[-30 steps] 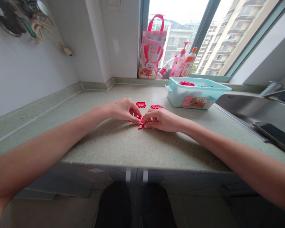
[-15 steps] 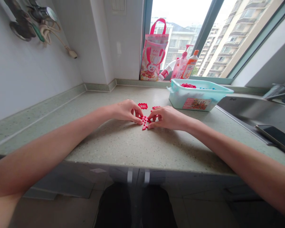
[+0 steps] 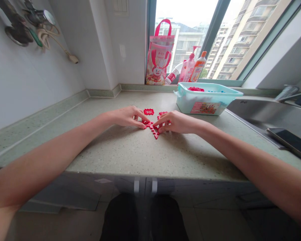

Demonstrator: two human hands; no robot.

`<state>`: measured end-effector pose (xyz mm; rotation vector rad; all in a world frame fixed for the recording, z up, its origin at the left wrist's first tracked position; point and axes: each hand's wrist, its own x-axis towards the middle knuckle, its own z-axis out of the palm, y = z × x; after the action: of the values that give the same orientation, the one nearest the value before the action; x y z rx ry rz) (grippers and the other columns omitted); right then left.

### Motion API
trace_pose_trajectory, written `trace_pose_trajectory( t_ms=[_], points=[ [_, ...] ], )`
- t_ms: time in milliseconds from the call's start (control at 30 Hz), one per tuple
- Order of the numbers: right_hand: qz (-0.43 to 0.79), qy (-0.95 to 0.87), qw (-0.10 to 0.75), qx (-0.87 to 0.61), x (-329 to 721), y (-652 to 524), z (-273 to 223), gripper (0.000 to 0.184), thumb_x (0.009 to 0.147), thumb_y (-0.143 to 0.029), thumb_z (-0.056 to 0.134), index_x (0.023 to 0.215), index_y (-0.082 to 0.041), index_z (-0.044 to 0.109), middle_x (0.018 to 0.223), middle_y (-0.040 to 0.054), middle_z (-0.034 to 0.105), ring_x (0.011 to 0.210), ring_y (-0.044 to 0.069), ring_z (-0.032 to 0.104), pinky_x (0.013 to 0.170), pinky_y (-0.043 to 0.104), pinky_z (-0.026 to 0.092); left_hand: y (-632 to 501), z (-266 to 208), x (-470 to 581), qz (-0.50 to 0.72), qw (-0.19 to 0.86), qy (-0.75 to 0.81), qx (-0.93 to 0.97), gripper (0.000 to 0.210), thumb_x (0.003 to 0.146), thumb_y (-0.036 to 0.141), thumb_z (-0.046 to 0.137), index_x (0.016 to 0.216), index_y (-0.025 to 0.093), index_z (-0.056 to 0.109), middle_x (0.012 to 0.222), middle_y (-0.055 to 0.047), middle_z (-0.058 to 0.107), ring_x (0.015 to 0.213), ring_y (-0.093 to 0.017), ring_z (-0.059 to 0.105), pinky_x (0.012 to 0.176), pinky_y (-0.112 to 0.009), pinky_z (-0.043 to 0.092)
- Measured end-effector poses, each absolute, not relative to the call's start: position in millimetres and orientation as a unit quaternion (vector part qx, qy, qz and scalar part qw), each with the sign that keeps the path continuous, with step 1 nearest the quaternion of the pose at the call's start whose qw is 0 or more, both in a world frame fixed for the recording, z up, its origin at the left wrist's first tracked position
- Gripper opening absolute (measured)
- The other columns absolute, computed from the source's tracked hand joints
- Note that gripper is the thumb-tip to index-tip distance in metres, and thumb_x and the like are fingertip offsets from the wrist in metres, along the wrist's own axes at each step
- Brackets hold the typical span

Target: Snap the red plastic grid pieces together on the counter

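Red plastic building pieces with notched edges (image 3: 150,125) lie joined on the countertop between my hands, one narrow arm pointing toward me. My left hand (image 3: 128,117) pinches their left end between thumb and fingers. From the other side, my right hand (image 3: 177,122) closes its thumb and forefinger on the right part, partly hiding it. A flat red piece with square holes (image 3: 148,111) rests just beyond my left fingertips. Behind my right hand another red piece (image 3: 162,114) shows only in part.
A pale teal tub (image 3: 208,97) holding red and blue pieces stands at the back right. Beside it is a steel sink (image 3: 256,113), with a phone (image 3: 291,142) at its near edge. A pink bag (image 3: 159,60) and several bottles (image 3: 190,68) line the windowsill.
The joined red pieces have turned, so the near arm now points slightly right rather than left. Both hands remain on them, the left a little further left. The whole view has shifted slightly.
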<state>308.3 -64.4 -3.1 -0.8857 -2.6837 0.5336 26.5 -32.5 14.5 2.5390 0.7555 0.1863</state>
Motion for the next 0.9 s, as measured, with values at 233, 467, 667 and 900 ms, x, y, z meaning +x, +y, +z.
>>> trace_pose_trajectory(
  t_ms=[233, 467, 667, 900],
  points=[
    [0.207, -0.903, 0.13, -0.353, 309, -64, -2, 0.026, 0.09, -0.037, 0.077, 0.111, -0.023, 0.085, 0.087, 0.0023, 0.079, 0.075, 0.017, 0.064, 0.069, 0.028, 0.045, -30, 19, 23, 0.034, 0.255, 0.262, 0.93, 0.041, 0.09, 0.046, 0.073, 0.127, 0.03, 0.081, 0.099, -0.006, 0.069, 0.079, -0.016, 0.053, 0.071, -0.026, 0.038],
    [0.202, -0.89, 0.14, -0.383, 309, -62, -3, 0.015, 0.091, -0.028, 0.072, 0.097, -0.019, 0.083, 0.092, 0.0047, 0.081, 0.077, 0.016, 0.069, 0.071, 0.027, 0.047, -33, 21, 26, 0.012, 0.286, 0.247, 0.926, 0.042, 0.089, 0.039, 0.074, 0.13, 0.032, 0.079, 0.11, -0.004, 0.074, 0.078, -0.015, 0.053, 0.074, -0.026, 0.041],
    [0.158, -0.896, 0.139, -0.392, 307, -72, 5, 0.024, 0.093, -0.023, 0.066, 0.111, -0.017, 0.08, 0.091, 0.0058, 0.079, 0.075, 0.016, 0.068, 0.071, 0.028, 0.047, -29, 20, 23, 0.019, 0.272, 0.267, 0.924, 0.042, 0.088, 0.043, 0.077, 0.127, 0.029, 0.08, 0.106, -0.005, 0.074, 0.079, -0.015, 0.056, 0.072, -0.026, 0.041],
    [0.156, -0.913, 0.109, -0.361, 300, -87, 14, 0.033, 0.089, -0.044, 0.078, 0.111, -0.019, 0.078, 0.09, 0.0046, 0.078, 0.074, 0.017, 0.067, 0.068, 0.028, 0.045, -31, 17, 24, 0.025, 0.283, 0.294, 0.912, 0.051, 0.082, 0.054, 0.083, 0.124, 0.024, 0.082, 0.084, -0.004, 0.073, 0.07, -0.016, 0.056, 0.064, -0.027, 0.037]
  ],
)
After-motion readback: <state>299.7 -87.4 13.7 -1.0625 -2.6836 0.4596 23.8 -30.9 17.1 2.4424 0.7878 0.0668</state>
